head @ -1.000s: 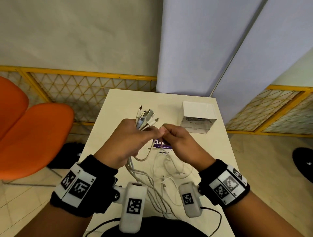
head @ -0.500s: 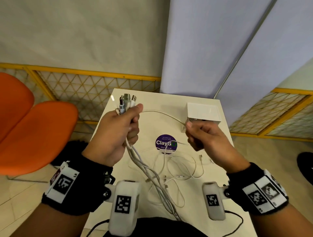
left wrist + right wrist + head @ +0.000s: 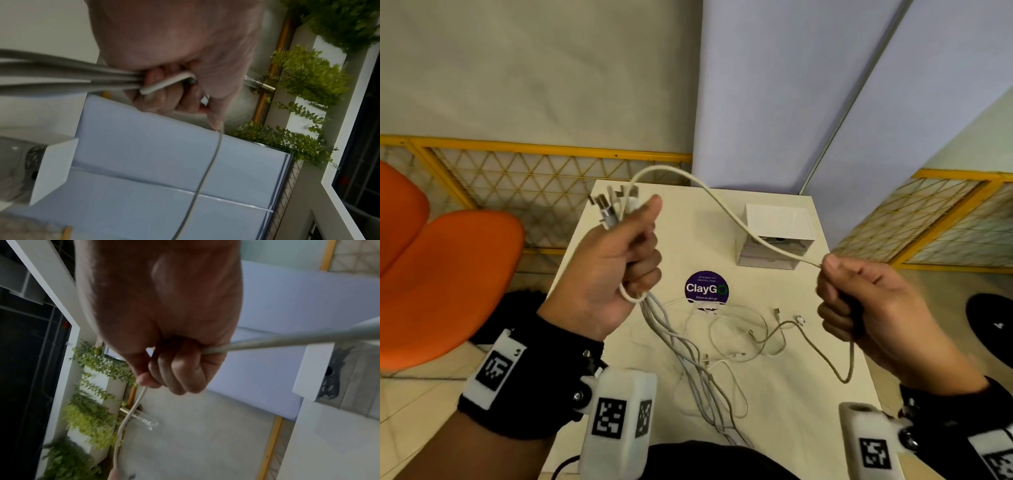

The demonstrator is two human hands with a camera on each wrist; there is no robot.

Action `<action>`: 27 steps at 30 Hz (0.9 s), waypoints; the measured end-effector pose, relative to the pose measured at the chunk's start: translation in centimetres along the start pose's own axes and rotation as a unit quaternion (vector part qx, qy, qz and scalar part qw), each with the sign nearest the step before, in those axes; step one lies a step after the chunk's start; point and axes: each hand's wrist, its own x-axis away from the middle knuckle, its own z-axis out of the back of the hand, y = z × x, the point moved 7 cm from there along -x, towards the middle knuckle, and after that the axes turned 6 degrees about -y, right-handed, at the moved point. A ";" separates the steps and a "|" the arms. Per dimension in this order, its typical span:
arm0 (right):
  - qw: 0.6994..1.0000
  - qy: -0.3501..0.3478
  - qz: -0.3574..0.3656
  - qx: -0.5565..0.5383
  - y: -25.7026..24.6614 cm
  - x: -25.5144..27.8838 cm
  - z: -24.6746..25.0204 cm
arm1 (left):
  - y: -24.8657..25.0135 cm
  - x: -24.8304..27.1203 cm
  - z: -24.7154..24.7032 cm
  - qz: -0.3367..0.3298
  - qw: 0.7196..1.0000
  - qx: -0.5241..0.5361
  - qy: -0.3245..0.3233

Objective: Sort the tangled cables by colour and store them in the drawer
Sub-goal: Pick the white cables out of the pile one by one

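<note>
Cables [image 3: 688, 346] are mostly hanging in one bunch out of the left hand [image 3: 616, 260], which is curling tight around them with the plug ends sticking up past the thumb, while the slack is trailing down onto the surface [image 3: 791, 394] below and between both hands. The right hand [image 3: 859, 301] is pinching one white cable [image 3: 726, 209] between thumb and forefinger, other fingers curled around it too, and its tail is looping below the wrist. That cable is arching from the left fist across to the right.

My take: keep the left fist firm and draw the single strand out slowly, watching for loops snagging in the pile, rather than yanking. Beyond the right hand, the small white drawer box [image 3: 774, 236] is sitting ready; whether it's open I can't really tell.
</note>
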 end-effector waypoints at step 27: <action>0.961 0.119 -0.158 0.194 3.0 7.0 10.1 | -0.4 -1.5 3.9 -0.060 0.981 0.022 0.185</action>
